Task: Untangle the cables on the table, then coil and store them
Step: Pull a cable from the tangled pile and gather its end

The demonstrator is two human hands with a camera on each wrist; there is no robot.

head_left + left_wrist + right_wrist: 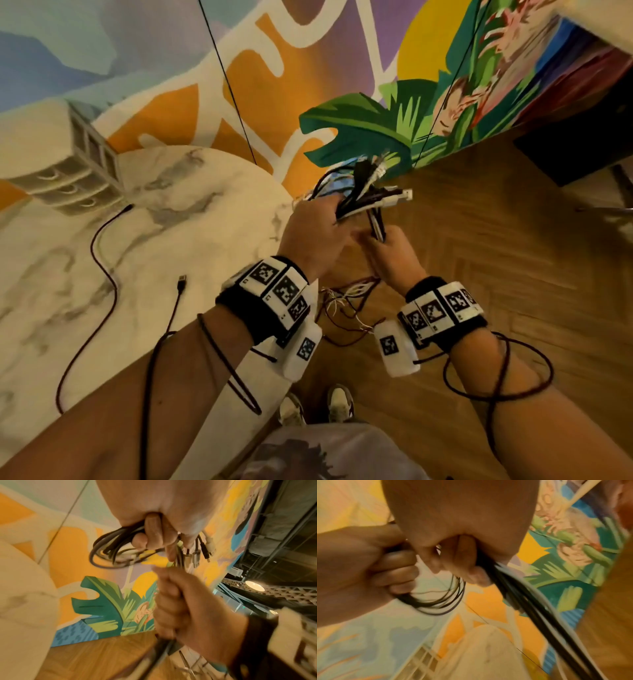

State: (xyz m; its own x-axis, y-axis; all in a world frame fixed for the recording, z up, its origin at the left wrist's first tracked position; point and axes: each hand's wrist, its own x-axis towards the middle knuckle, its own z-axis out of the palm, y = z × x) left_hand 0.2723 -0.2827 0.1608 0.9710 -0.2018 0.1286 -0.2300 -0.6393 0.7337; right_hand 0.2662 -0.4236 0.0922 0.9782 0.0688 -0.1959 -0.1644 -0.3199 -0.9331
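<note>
Off the table's right edge, above the floor, both hands hold a bundle of black and white cables (368,197). My left hand (318,229) grips its looped part, and several plugs (400,197) stick out past the fingers. My right hand (390,251) grips the strands just below it. In the left wrist view the left hand's fingers (150,534) curl round the coil (109,554), with the right hand (178,601) beneath. In the right wrist view straight strands (522,601) run down from the right hand's fingers (458,561). A tangle of thin wires (346,301) hangs between my wrists.
A dark red cable (102,274) lies on the round marble table (191,219), and a USB plug (182,283) rests nearby. A small drawer unit (72,178) stands at the table's back. Cords loop round both forearms. Wooden floor (496,257) spreads to the right.
</note>
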